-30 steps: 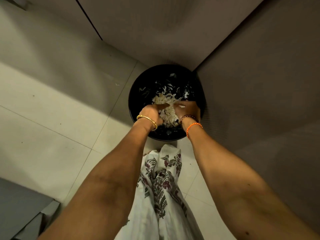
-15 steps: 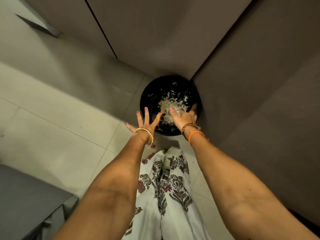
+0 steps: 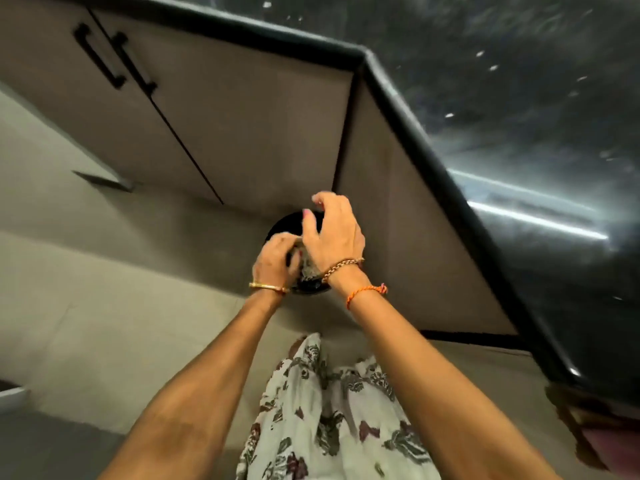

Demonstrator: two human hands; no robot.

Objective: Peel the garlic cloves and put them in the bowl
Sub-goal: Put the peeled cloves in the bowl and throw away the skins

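A: Where are the garlic skins (image 3: 309, 265)?

B: A pale heap of them lies in the black bin (image 3: 289, 221) on the floor, mostly hidden under both hands. No cloves or bowl show.

A: And each grip?

B: The right hand (image 3: 334, 233) hovers with loosely curled fingers, holding nothing. The left hand (image 3: 275, 259) is blurred, so its grip cannot be told.

A: What has changed?

B: A second ago both hands pressed into the skins; now they are higher, and the dark table (image 3: 519, 98) edge has come into view. Discarding seems finished.
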